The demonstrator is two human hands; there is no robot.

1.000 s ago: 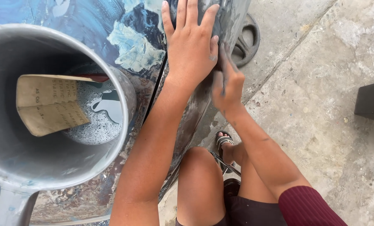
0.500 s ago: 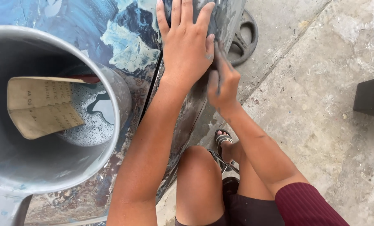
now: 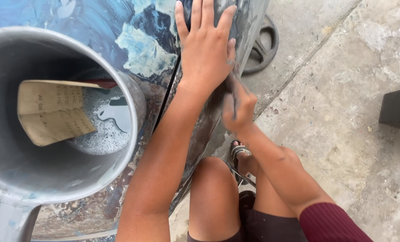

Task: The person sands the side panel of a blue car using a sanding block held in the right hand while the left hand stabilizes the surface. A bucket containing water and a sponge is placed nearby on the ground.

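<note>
Left hand (image 3: pixel 206 51) flat, fingers spread on blue panel (image 3: pixel 150 54); right hand (image 3: pixel 238 107) fingers pinching, possibly sandpaper.

1 tan printed sheet (image 3: pixel 52 112), perhaps a label, lies inside the grey metal pot (image 3: pixel 119 179).

Brightness: even, soft daylight; nothing dim.
Shadows: faint and diffuse; a soft one under the knees on the concrete floor (image 3: pixel 343 112).
Darkest part: the inner wall of the metal pot (image 3: pixel 11 54), shaded on its near side.
Glare: a mild sheen on the soapy water (image 3: pixel 108 130) in the pot; the pot's rim catches pale light.
Blur: the right hand (image 3: pixel 238 110) is smeared by motion; the left hand (image 3: pixel 206 51) is sharp.
Focus: the floor and the painted panel (image 3: pixel 141 49) are crisp.
Edges: slight wide-angle stretch toward the corners.
</note>
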